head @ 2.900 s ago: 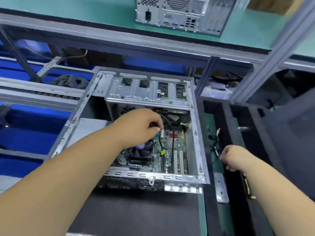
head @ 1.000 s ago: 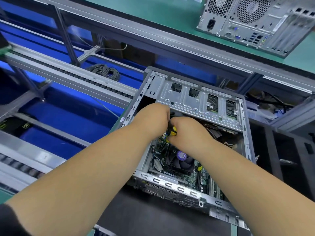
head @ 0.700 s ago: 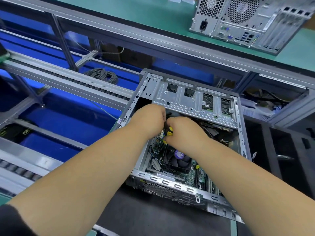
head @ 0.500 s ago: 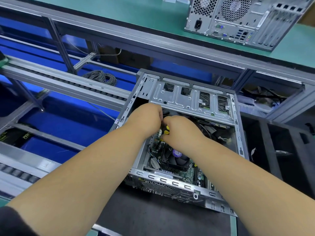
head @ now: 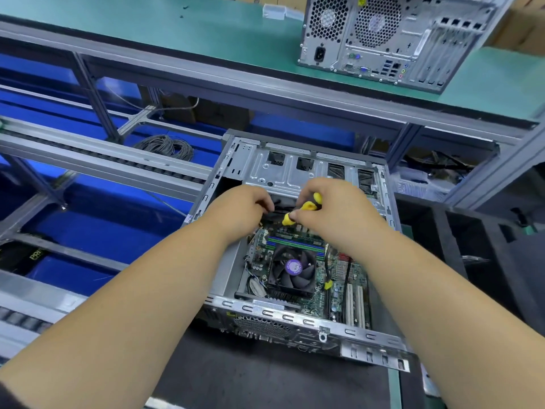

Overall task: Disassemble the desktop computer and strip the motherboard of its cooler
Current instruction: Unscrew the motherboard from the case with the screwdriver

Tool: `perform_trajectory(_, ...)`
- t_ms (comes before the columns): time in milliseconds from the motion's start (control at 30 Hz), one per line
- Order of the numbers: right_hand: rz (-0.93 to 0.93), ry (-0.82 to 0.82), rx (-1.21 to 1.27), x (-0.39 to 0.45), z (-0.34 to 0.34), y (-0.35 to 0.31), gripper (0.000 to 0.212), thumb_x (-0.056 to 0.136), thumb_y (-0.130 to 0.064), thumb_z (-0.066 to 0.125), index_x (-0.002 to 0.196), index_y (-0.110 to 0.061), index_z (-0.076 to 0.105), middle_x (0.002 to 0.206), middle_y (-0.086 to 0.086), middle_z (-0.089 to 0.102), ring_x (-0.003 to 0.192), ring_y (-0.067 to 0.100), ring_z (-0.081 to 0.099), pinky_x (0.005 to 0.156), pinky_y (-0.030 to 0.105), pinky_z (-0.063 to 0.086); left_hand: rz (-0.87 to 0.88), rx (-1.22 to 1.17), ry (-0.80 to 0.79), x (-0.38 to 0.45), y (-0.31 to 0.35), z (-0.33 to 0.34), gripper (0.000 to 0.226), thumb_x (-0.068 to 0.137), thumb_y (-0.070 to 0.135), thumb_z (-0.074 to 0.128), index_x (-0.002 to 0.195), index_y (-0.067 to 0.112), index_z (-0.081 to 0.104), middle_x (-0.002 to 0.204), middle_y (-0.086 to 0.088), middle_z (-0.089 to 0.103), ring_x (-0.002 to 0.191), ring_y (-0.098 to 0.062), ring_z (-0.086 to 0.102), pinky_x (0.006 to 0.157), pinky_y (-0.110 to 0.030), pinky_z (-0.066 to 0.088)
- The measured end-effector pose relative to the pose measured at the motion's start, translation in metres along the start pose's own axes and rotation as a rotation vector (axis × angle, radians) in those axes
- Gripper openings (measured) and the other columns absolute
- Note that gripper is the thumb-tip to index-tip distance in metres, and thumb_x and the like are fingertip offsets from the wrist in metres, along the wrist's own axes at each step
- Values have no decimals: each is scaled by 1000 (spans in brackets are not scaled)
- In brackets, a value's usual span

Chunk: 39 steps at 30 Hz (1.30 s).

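Overhead, a long green workbench [head: 177, 28] spans the far side, carrying a closed tower computer [head: 383, 39] with its rear panel of fans and ports turned this way. Below it run grey metal rails [head: 103, 160] over blue bins [head: 97, 231], with a coil of grey cable [head: 165, 144] lying between the rails. Nearer, on a dark mat [head: 250, 376], sits the open desktop case [head: 295, 317], lying on its side with the cover off, its drive cage [head: 295, 169] at the far end. Inside, the motherboard [head: 339, 278] lies flat on the case floor, and the cooler [head: 292, 270], a black fan with a purple hub sticker, sits on it toward the left. White expansion slots [head: 354, 305] line the board's near right part. Both hands reach in at the far end of the board, close together but not touching. The right hand [head: 333, 211] is curled round a tool with a yellow and black handle [head: 306, 206], thumb and fingers wrapped on it. The left hand [head: 244, 208] has its fingers bent round what looks like a black cable [head: 278, 206], though the shadow there makes that hard to confirm
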State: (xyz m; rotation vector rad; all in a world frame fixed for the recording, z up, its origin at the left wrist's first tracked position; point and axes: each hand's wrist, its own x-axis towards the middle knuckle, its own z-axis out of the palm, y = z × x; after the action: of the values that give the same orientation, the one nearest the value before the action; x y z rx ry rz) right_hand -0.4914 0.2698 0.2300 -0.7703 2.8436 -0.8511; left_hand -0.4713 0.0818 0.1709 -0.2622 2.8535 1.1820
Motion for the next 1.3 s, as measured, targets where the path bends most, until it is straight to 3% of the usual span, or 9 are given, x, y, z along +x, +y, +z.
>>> perform_trajectory(100, 42, 98, 45, -9, -25, 5, 15, 78, -36, 76, 79, -28, 64, 77, -10, 58, 62, 2, 52, 48, 16, 37, 20, -147, -161, -5, 1, -2, 41, 81, -3, 49, 99, 26, 71, 91, 5, 71, 92, -23, 66, 88, -38, 53)
perform_trajectory(200, 61, 159, 94, -20, -46, 13, 16, 78, -39, 76, 78, -29, 64, 78, -8, 59, 67, 7, 53, 55, 27, 37, 79, -70, -220, -8, 7, 0, 33, 79, 11, 72, 101, 35, 67, 88, 12, 70, 73, -3, 61, 83, -25, 53)
perform_trajectory(333, 74, 193, 156, -40, -65, 25, 16, 79, -41, 76, 78, -30, 64, 74, -10, 54, 61, 5, 48, 53, 25, 36, 116, -50, -164, -14, 27, 12, 15, 77, 33, 80, 88, 34, 70, 75, 18, 69, 68, 3, 61, 75, -19, 50)
perform_trajectory(500, 105, 246, 283, -72, -83, 49, 15, 80, -38, 76, 80, -29, 65, 69, -5, 54, 49, 0, 45, 41, 9, 33, 190, 12, -78, -24, 63, 22, 11, 83, 34, 73, 73, 29, 73, 72, 16, 71, 65, 6, 61, 57, -8, 40)
perform_trajectory(667, 202, 297, 448, -109, -106, 90, 15, 80, -41, 76, 80, -29, 66, 77, -3, 64, 62, 15, 55, 55, 26, 42, 253, -142, -96, -40, 106, 47, 10, 86, 28, 72, 78, 23, 74, 74, 12, 72, 67, 2, 62, 63, -6, 44)
perform_trajectory(767, 265, 360, 573, -137, -125, 120, 16, 75, -41, 76, 80, -28, 68, 74, 2, 70, 59, 13, 55, 62, 33, 46, 280, -258, -168, -48, 140, 74, 12, 89, 20, 69, 79, 13, 71, 69, 5, 69, 66, -7, 58, 67, -18, 45)
perform_trajectory(967, 386, 466, 805, -196, -158, 191, 19, 76, -37, 75, 75, -19, 68, 63, 2, 67, 52, 12, 51, 52, 23, 42, 308, -256, -310, -57, 203, 146, 15, 91, 19, 64, 78, 16, 69, 73, 1, 71, 69, -7, 62, 71, -23, 50)
perform_trajectory(1133, 598, 592, 980, -232, -167, 249, 19, 90, -25, 67, 90, -5, 65, 62, 4, 67, 48, 12, 53, 47, 22, 42, 334, 118, -236, -61, 233, 215, 20, 88, 31, 63, 71, 21, 66, 67, 7, 67, 67, -9, 61, 67, -28, 47)
perform_trajectory(1300, 877, 398, 1005, -251, -156, 285, 11, 89, -16, 65, 79, -12, 67, 70, 4, 71, 56, 12, 50, 51, 21, 36, 352, 619, -316, -73, 237, 281, 26, 92, 44, 52, 76, 25, 59, 74, 7, 57, 75, -18, 54, 64, -29, 42)
